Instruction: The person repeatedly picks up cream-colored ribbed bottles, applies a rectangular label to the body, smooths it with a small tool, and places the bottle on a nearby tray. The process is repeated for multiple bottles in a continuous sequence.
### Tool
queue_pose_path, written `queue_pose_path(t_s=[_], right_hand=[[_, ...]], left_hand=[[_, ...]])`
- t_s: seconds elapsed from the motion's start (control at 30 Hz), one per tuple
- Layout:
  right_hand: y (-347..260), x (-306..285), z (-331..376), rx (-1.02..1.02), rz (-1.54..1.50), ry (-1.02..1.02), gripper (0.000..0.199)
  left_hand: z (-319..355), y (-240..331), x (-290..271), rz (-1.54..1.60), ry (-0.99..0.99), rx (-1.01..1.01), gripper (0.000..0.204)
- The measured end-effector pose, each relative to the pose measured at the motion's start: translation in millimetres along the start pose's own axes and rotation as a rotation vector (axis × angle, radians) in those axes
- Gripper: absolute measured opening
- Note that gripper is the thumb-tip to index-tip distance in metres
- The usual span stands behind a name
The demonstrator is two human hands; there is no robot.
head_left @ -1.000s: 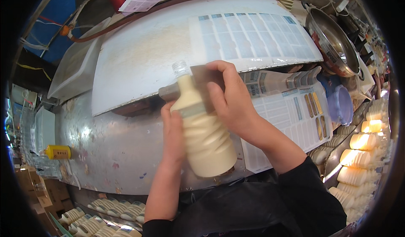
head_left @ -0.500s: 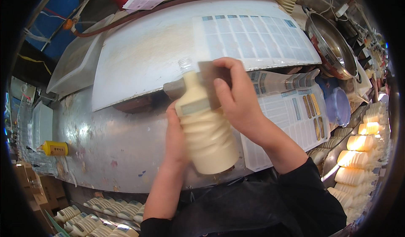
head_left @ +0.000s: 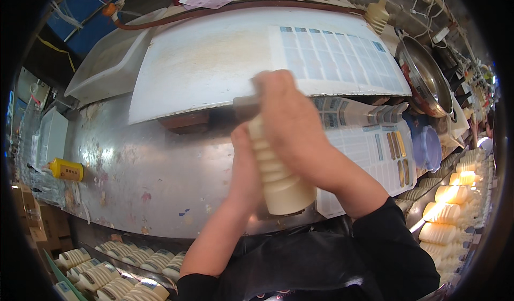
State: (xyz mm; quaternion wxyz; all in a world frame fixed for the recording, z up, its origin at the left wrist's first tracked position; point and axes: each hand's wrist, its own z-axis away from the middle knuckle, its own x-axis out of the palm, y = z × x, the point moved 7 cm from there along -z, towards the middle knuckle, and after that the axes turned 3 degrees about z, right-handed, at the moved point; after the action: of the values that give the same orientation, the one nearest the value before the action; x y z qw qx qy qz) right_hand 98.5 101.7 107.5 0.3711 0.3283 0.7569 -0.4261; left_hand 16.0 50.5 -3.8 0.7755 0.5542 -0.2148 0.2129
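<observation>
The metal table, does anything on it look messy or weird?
Yes: a reddish blotch and a bluish fleck mark the metal table, left of the left hand. They look odd against the grey.

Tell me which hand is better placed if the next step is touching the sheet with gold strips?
Probably the right hand: it covers the upper right of the bottle, nearer the sheet. The left hand is against the bottle's left side, so it would likely have to cross over.
</observation>
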Motion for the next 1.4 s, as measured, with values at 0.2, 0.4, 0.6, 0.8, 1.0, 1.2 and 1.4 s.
queue_pose_path(t_s=[0.2, 0.4, 0.6, 0.8, 1.0, 1.2, 1.4], right_hand=[[-8, 0, -1, 0.004, -0.127, 0.009, 0.046], [16, 0, 1, 0.062, -0.148, 0.003, 0.023], [70, -5, 18, 0.086, -0.304, 0.144, 0.033], [92, -3, 22, 0.043, -0.38, 0.237, 0.033], [83, -19, 22, 0.054, -0.512, 0.255, 0.032], [94, 2, 33, 0.075, -0.375, 0.315, 0.03], [81, -16, 26, 0.073, -0.454, 0.295, 0.029]], left_hand=[[-1, 5, 7, -0.093, -0.005, 0.104, 0.063], [-10, 10, -7, -0.401, 0.105, 0.209, 0.047], [-12, 11, -11, -0.389, 0.063, 0.207, 0.038], [-13, 10, -17, -0.314, 0.057, 0.261, 0.037], [37, 41, 14, -1.338, 0.106, 0.763, 0.069], [41, 18, 15, -1.286, 0.096, 0.515, 0.092], [40, 18, 12, -1.177, 0.09, 0.48, 0.1]])
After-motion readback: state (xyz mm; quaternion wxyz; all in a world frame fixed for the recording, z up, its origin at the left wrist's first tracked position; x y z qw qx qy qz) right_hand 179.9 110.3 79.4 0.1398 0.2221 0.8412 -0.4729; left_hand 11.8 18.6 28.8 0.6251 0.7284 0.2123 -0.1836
